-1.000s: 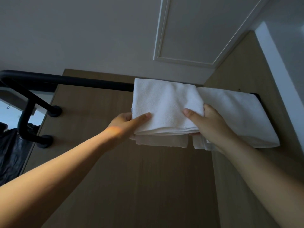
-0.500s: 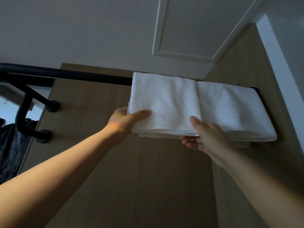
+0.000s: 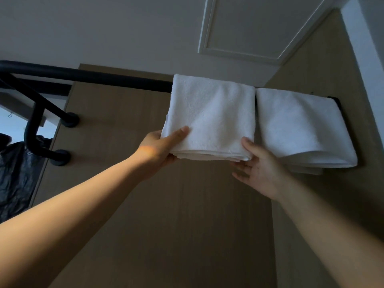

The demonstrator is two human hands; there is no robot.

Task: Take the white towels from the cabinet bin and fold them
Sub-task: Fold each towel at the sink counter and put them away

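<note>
Two folded white towels hang side by side over a black rail (image 3: 116,79) high on a wooden wall. The left towel (image 3: 212,115) is pinched at its lower left corner by my left hand (image 3: 160,148), thumb on the front. My right hand (image 3: 257,169) is under its lower right corner, thumb on the front edge, fingers spread beneath. The right towel (image 3: 301,125) hangs untouched, a narrow gap between the two. The cabinet bin is not in view.
The rail's black brackets (image 3: 60,160) bolt to the wood panel at left. A black bag (image 3: 16,173) hangs at the far left. Above are a white ceiling and a panelled hatch (image 3: 255,26). A wood side wall (image 3: 324,59) closes in on the right.
The left towel has slid left along the rail, opening a gap from the right towel. My right hand dropped from gripping between the towels to lying under the left towel's corner.
</note>
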